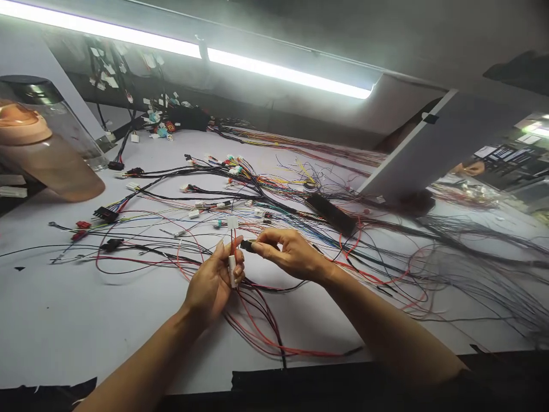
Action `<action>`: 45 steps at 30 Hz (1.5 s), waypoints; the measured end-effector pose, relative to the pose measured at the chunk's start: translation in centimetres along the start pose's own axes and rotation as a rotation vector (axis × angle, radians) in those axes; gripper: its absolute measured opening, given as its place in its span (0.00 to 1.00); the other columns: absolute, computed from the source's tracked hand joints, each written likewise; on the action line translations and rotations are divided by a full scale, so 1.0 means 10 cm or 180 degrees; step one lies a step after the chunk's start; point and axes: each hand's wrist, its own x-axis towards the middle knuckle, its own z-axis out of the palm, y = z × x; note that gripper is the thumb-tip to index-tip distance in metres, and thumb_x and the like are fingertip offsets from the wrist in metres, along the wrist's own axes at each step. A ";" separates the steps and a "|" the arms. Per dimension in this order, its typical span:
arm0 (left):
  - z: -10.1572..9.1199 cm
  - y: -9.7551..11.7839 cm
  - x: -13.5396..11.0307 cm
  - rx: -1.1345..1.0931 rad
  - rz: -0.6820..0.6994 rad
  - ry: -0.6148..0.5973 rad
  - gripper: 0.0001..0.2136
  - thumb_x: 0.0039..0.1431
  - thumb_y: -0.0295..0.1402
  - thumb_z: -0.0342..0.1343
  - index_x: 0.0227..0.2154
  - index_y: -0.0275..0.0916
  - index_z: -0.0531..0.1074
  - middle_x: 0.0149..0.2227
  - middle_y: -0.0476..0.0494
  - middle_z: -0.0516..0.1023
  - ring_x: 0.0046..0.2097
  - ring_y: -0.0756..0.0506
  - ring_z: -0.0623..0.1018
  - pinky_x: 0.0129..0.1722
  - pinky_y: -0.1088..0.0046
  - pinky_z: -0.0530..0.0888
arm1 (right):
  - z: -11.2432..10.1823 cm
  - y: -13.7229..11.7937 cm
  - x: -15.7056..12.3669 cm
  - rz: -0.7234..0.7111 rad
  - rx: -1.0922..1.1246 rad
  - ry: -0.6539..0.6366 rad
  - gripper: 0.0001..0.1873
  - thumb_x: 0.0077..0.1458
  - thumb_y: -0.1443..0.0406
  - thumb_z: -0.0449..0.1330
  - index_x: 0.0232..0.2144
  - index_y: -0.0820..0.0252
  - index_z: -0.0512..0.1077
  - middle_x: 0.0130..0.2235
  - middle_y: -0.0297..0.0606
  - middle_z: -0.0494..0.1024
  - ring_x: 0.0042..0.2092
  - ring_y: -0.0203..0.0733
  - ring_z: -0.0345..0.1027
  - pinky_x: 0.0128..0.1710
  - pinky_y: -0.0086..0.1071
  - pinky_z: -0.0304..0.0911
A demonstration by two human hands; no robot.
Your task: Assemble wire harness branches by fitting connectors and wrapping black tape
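My left hand (217,280) is closed round a white tubular holder (233,270) with red wires running out of both ends. Above those fingers stands a white connector (232,222) joined to the red wires. Just to the right, my right hand (288,252) pinches a small black piece (247,245), its kind not clear, close to the left fingertips. Red and black wires (261,326) hang from beneath my left hand and lie on the table toward the front edge.
A branched wire harness (261,197) with several connectors spreads over the white table (128,320). A black block (331,214) lies among the wires. Two bottles, one peach-lidded (47,154) and one clear (75,123), stand left. A grey upright panel (422,143) rises right, and a lamp (287,73) hangs above.
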 end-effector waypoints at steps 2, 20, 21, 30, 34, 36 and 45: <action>0.01 -0.01 0.00 0.0081 0.0052 0.0054 0.17 0.57 0.43 0.58 0.41 0.33 0.74 0.31 0.44 0.69 0.27 0.52 0.67 0.26 0.77 0.67 | 0.04 -0.03 0.01 0.0018 -0.0034 0.0042 0.15 0.60 0.56 0.55 0.30 0.60 0.74 0.27 0.32 0.69 0.29 0.32 0.58 0.31 0.27 0.52; 0.03 -0.12 -0.01 0.0884 0.0566 0.0082 0.17 0.51 0.45 0.63 0.27 0.34 0.71 0.25 0.50 0.63 0.24 0.55 0.60 0.22 0.80 0.59 | 0.19 -0.08 -0.01 0.0045 -0.0091 0.0154 0.15 0.61 0.57 0.55 0.29 0.60 0.74 0.29 0.33 0.73 0.31 0.32 0.62 0.32 0.27 0.54; 0.03 -0.12 -0.01 0.0878 0.0599 0.0089 0.17 0.51 0.45 0.63 0.26 0.34 0.71 0.25 0.50 0.62 0.23 0.55 0.59 0.22 0.80 0.59 | 0.19 -0.08 -0.02 0.0048 -0.0097 0.0152 0.15 0.61 0.57 0.55 0.28 0.60 0.74 0.29 0.33 0.73 0.31 0.32 0.62 0.32 0.27 0.54; 0.03 -0.07 -0.03 0.0606 0.0442 0.0121 0.17 0.52 0.39 0.64 0.41 0.40 0.68 0.25 0.50 0.71 0.22 0.54 0.63 0.21 0.81 0.58 | 0.19 -0.02 -0.04 0.0158 -0.0152 0.0125 0.15 0.61 0.57 0.55 0.31 0.60 0.76 0.30 0.33 0.75 0.32 0.32 0.64 0.32 0.27 0.53; 0.04 -0.06 -0.04 0.0647 0.0357 0.0114 0.14 0.52 0.39 0.63 0.32 0.37 0.66 0.25 0.49 0.72 0.21 0.56 0.62 0.19 0.82 0.56 | 0.18 0.01 -0.06 0.0156 -0.0135 0.0176 0.16 0.60 0.55 0.57 0.31 0.60 0.76 0.30 0.33 0.75 0.31 0.33 0.63 0.32 0.27 0.53; 0.04 -0.05 -0.05 0.0641 0.0292 0.0075 0.14 0.52 0.39 0.64 0.29 0.37 0.65 0.24 0.50 0.71 0.21 0.56 0.62 0.19 0.82 0.56 | 0.18 0.03 -0.07 0.0131 -0.0100 0.0166 0.17 0.60 0.54 0.57 0.31 0.60 0.76 0.29 0.33 0.75 0.31 0.33 0.63 0.32 0.27 0.53; 0.04 0.00 -0.08 0.0588 0.0059 -0.0033 0.14 0.51 0.39 0.64 0.27 0.37 0.65 0.20 0.53 0.68 0.19 0.57 0.59 0.19 0.83 0.55 | 0.24 0.25 0.00 -0.0194 0.0346 -0.0033 0.12 0.59 0.58 0.59 0.33 0.61 0.76 0.34 0.36 0.77 0.36 0.35 0.67 0.38 0.28 0.60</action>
